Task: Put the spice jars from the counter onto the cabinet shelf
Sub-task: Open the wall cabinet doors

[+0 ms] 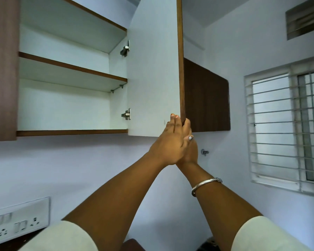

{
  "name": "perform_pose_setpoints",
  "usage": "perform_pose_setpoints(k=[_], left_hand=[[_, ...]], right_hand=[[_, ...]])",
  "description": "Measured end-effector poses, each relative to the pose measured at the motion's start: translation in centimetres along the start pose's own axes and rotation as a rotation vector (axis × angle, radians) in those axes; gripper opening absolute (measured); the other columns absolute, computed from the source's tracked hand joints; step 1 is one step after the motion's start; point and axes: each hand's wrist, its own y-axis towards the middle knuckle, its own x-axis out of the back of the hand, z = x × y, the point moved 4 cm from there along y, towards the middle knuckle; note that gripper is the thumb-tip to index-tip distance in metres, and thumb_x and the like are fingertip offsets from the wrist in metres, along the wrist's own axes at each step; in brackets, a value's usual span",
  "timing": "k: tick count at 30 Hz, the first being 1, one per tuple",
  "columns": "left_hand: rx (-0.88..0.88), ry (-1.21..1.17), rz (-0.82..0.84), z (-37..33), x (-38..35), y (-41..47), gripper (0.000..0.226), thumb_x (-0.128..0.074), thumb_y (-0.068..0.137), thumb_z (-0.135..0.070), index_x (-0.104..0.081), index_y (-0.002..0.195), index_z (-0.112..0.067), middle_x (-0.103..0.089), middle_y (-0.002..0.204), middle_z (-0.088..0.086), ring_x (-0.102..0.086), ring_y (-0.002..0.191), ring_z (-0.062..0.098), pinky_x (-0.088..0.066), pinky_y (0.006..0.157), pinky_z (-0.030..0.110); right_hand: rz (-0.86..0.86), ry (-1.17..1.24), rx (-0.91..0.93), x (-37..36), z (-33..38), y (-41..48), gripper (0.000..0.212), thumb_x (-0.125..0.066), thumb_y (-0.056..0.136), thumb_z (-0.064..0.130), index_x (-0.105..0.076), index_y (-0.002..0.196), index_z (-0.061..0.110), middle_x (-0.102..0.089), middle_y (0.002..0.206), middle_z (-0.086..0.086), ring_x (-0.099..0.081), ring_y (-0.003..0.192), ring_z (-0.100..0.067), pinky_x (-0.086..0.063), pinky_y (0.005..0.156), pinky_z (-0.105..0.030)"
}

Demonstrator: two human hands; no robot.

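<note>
At the lower corner of the white open cabinet door (152, 69) with a brown wooden edge, both hands meet: the left hand (169, 142) lies with straight fingers flat on the white face, and the right hand (188, 147) curls its fingers round the brown edge. No spice jars are in view, so they probably stand on the table below the picture. The white cabinet shelf (71, 73) with a brown front strip runs left to right, up and left of the hands, nearer the left hand.

White cabinet shelf (71, 75), brown-edged.
</note>
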Motion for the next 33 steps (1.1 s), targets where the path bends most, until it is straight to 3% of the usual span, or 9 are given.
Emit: perform_pose_setpoints(k=[6, 13, 16, 18, 22, 25, 29, 33], left_hand=[[0.0, 0.021, 0.0, -1.8, -5.6, 4.5, 0.066, -0.02, 0.098, -0.048, 0.01, 0.148, -0.019, 0.016, 0.157, 0.003, 0.007, 0.146, 0.023, -0.01, 0.116, 0.035], [-0.009, 0.084, -0.026, -2.7, -9.4, 7.8, 0.065, -0.017, 0.098, -0.048, 0.013, 0.148, -0.02, 0.02, 0.156, 0.003, 0.015, 0.144, 0.022, -0.001, 0.117, 0.035], [-0.058, 0.102, -0.099, -2.0, -9.3, 7.7, 0.064, -0.016, 0.098, -0.046, 0.016, 0.147, -0.019, 0.021, 0.156, 0.003, 0.02, 0.143, 0.018, 0.007, 0.115, 0.031], [-0.052, 0.076, -0.098, -1.2, -8.9, 7.5, 0.064, -0.016, 0.097, -0.047, 0.015, 0.147, -0.021, 0.021, 0.156, 0.001, 0.018, 0.143, 0.017, 0.004, 0.118, 0.034], [-0.031, 0.015, -0.079, -0.6, -8.3, 7.1, 0.065, -0.018, 0.096, -0.049, 0.01, 0.149, -0.022, 0.017, 0.157, 0.001, 0.013, 0.145, 0.016, -0.005, 0.12, 0.038], [-0.057, 0.011, -0.092, -0.4, -7.6, 6.6, 0.061, -0.021, 0.099, -0.041, 0.003, 0.15, -0.017, 0.008, 0.159, 0.002, 0.006, 0.146, 0.014, -0.011, 0.12, 0.038], [-0.029, 0.057, -0.093, 1.9, -5.9, 5.0, 0.054, -0.023, 0.1, -0.034, -0.008, 0.15, -0.018, 0.001, 0.159, 0.003, -0.005, 0.146, 0.019, -0.016, 0.118, 0.041], [-0.035, 0.21, -0.064, 5.3, -3.2, 2.5, 0.058, -0.019, 0.097, -0.036, -0.003, 0.15, -0.017, 0.001, 0.159, 0.003, -0.004, 0.146, 0.019, -0.014, 0.118, 0.038]], right_hand=[[0.046, -0.227, -0.043, 1.5, -6.0, 3.2, 0.063, -0.043, 0.097, 0.035, -0.016, 0.148, 0.009, -0.04, 0.147, -0.012, -0.054, 0.12, -0.029, -0.046, 0.095, -0.033], [0.049, -0.437, 0.041, 1.8, -10.5, 6.1, 0.075, -0.042, 0.096, 0.043, -0.003, 0.15, 0.01, -0.016, 0.157, -0.009, -0.027, 0.141, -0.026, -0.034, 0.107, -0.03], [-0.101, -0.64, 0.147, 2.1, -10.1, 6.3, 0.092, -0.048, 0.09, 0.048, 0.008, 0.148, 0.004, 0.002, 0.158, -0.018, -0.007, 0.145, -0.036, -0.027, 0.111, -0.046], [-0.183, -0.811, 0.184, 2.3, -9.6, 6.3, 0.104, -0.049, 0.084, 0.055, 0.014, 0.145, -0.001, 0.01, 0.156, -0.022, 0.004, 0.144, -0.039, -0.016, 0.111, -0.058], [-0.243, -0.941, 0.198, 2.3, -8.9, 6.0, 0.11, -0.046, 0.082, 0.061, 0.02, 0.142, -0.003, 0.017, 0.154, -0.022, 0.012, 0.143, -0.039, -0.006, 0.108, -0.067], [-0.178, -1.007, 0.301, 1.5, -8.0, 5.6, 0.105, -0.044, 0.084, 0.061, 0.022, 0.142, 0.003, 0.025, 0.151, -0.022, 0.027, 0.136, -0.043, 0.006, 0.102, -0.071], [-0.102, -1.246, 0.333, -0.8, -6.1, 5.2, 0.097, -0.039, 0.085, 0.064, 0.005, 0.148, 0.004, 0.022, 0.15, -0.03, 0.034, 0.129, -0.049, 0.014, 0.098, -0.072], [-0.033, -1.201, 0.405, -4.5, -2.7, 3.8, 0.097, -0.03, 0.087, 0.064, 0.016, 0.144, 0.0, 0.021, 0.15, -0.03, 0.036, 0.127, -0.05, 0.019, 0.097, -0.07]])
